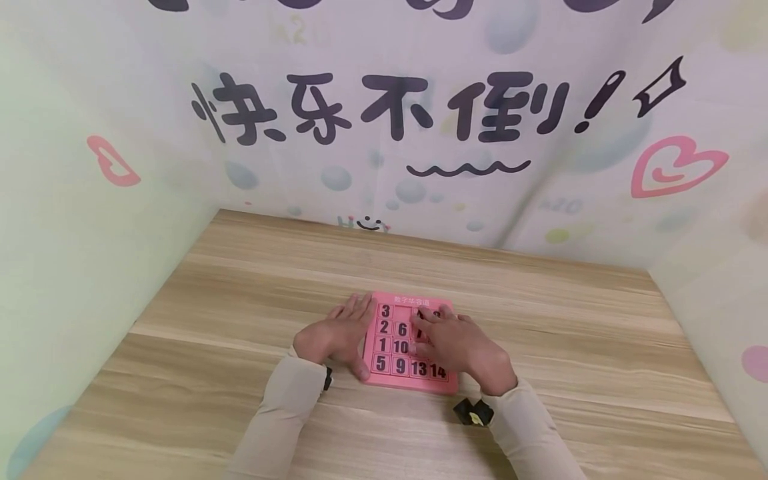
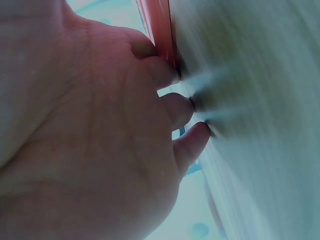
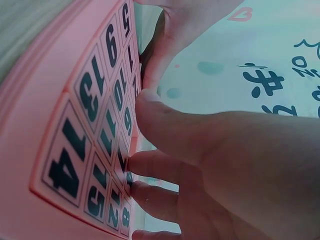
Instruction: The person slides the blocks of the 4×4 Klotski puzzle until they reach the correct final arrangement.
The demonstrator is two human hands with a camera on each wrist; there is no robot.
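A pink number sliding puzzle point(image 1: 414, 383) lies flat on the wooden table. Its tiles carry black numerals, with 5, 9, 13 and 14 along the near row; a gap point(image 1: 403, 312) shows in the far row beside the 3. My left hand point(image 1: 336, 337) rests against the puzzle's left side, fingers extended and thumb near the close corner. In the left wrist view, fingertips point(image 2: 184, 107) meet the table beside the pink edge point(image 2: 162, 30). Over the right-hand tiles lies my right hand point(image 1: 456, 343), its fingertips point(image 3: 142, 162) touching them and partly hiding the upper right numerals.
The wood-grain table point(image 1: 252, 280) extends around the puzzle. Behind it stands a white printed backdrop point(image 1: 360, 187) with dark lettering and hearts; pale panels point(image 1: 72, 233) rise on both sides. Dark wrist straps point(image 1: 474, 412) sit at the sleeve cuffs.
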